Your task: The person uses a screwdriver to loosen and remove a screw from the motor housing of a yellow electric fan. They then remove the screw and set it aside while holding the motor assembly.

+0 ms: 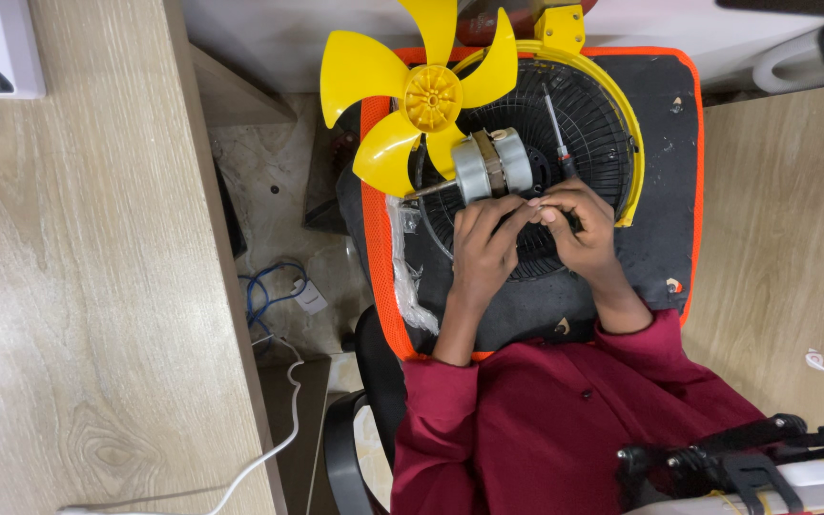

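Between two pale wood-grain desks (78, 286), above a marble floor strewn with a white cable (278, 439) and a blue cable (264, 291), a person in a maroon shirt (545, 420) works over a black cushion with orange piping (665, 191) resting on the lap.

Nearest the camera, the left hand (484, 243) and the right hand (584, 224) meet fingertip to fingertip at the base of a small silver fan motor (493, 167). Both hands are curled tight, the fingers pinched together around something too small to make out, perhaps a screw or a wire end. The right hand also seems to steady the handle of a screwdriver (557, 133), whose shaft points away across the guard.

The motor lies on a black wire fan guard with a yellow rim (612, 105), which sits flat on the cushion. Beyond it, a yellow five-bladed fan blade (426, 95) overhangs the cushion's far left corner.

Doing this well likely means keeping the motor braced against the guard, holding the small part square, and working over the cushion so anything dropped lands there rather than on the floor.
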